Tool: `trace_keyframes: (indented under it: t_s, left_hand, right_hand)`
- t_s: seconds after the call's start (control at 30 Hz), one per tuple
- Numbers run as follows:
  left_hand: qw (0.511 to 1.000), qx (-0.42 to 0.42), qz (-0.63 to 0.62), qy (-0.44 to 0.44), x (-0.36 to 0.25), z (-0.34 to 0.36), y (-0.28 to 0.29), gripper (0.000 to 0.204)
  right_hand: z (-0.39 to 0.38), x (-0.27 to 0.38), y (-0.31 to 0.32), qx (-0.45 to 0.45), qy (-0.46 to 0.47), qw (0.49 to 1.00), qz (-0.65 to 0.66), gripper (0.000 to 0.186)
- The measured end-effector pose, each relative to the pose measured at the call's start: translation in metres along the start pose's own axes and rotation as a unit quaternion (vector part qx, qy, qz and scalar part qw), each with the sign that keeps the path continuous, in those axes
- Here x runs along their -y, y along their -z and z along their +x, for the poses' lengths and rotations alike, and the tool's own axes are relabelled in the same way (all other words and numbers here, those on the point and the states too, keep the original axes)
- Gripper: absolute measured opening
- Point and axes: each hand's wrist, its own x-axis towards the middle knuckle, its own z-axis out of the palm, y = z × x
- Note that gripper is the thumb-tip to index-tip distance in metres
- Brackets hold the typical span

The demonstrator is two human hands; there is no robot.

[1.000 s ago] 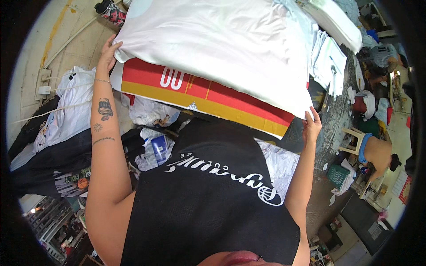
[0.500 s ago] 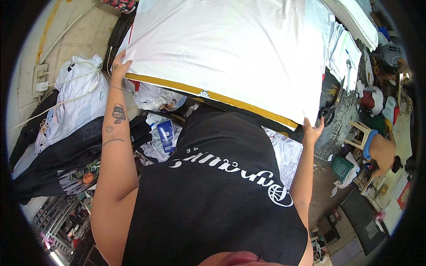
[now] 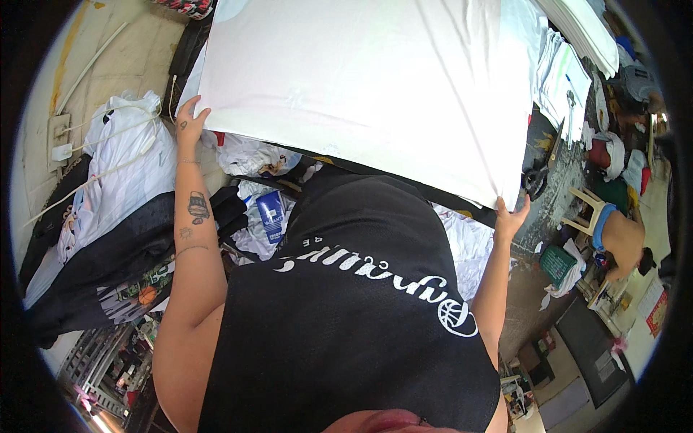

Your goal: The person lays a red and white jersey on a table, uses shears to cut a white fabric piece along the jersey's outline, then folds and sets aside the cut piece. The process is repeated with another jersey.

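A large flat board covered with white cloth point(image 3: 375, 94) fills the upper middle of the head view. My left hand point(image 3: 189, 124) grips its near left corner, fingers curled over the edge. My right hand point(image 3: 511, 216) holds the near right corner from below, fingers spread against the cloth edge. My black sleeveless shirt point(image 3: 346, 317) hides what lies beneath the board's near edge.
Piles of white and black garments point(image 3: 108, 209) lie at the left, with crumpled white cloth and a blue packet point(image 3: 271, 213) below the board. Stacked white fabric point(image 3: 570, 72) sits at the upper right. Another person point(image 3: 621, 238) and a green basket point(image 3: 557, 263) are at the right.
The board has come toward me and tipped flatter, so its red and yellow edge is now hidden under the white cloth. Both hands stay on its corners.
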Motion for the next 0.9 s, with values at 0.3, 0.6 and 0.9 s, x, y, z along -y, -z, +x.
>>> trace_keyframes:
  t_s: [0.3, 0.6, 0.9]
  left_hand:
    - [0.946, -0.159, 0.261, -0.105, -0.023, -0.024, -0.018, 0.041]
    - [0.939, 0.108, 0.016, -0.326, -0.147, -0.117, -0.069, 0.047]
    - [0.976, -0.041, 0.063, -0.202, -0.122, -0.135, -0.082, 0.07]
  right_hand:
    - [-0.018, 0.029, -0.004, -0.099, 0.291, 0.888, -0.342, 0.063]
    - [-0.033, 0.049, -0.021, 0.059, 0.405, 0.879, -0.244, 0.026]
    - [-0.004, 0.279, 0.061, 0.146, 0.454, 0.844, -0.245, 0.029]
